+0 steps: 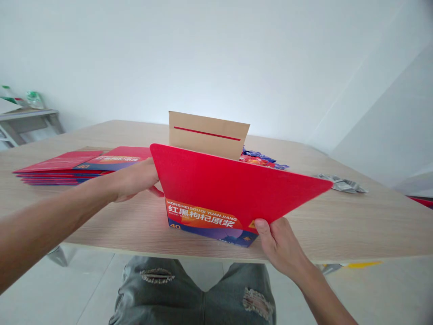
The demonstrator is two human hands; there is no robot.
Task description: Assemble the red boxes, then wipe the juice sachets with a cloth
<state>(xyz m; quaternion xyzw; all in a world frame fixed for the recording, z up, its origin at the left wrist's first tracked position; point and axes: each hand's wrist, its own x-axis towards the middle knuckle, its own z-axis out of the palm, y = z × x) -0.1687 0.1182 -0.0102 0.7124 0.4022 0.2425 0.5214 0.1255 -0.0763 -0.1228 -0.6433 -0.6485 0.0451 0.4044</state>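
Observation:
A red cardboard box (233, 180) with orange and blue printing stands near the table's front edge. Its wide front flap leans up toward me, and a tan back flap (209, 133) with a thin red line rises behind it. My right hand (282, 241) grips the lower right front corner, thumb on the printed face. At the box's left side is my left hand (138, 180), its fingers mostly hidden behind the flap, so their hold cannot be seen. The inside of the box is out of sight.
Flattened red boxes (81, 164) lie stacked at left on the wooden table (355, 230). Blue and red packets (259, 159) lie behind the box. A crumpled grey-white piece (347, 184) rests at right. A small side table (30, 113) holds bottles at far left.

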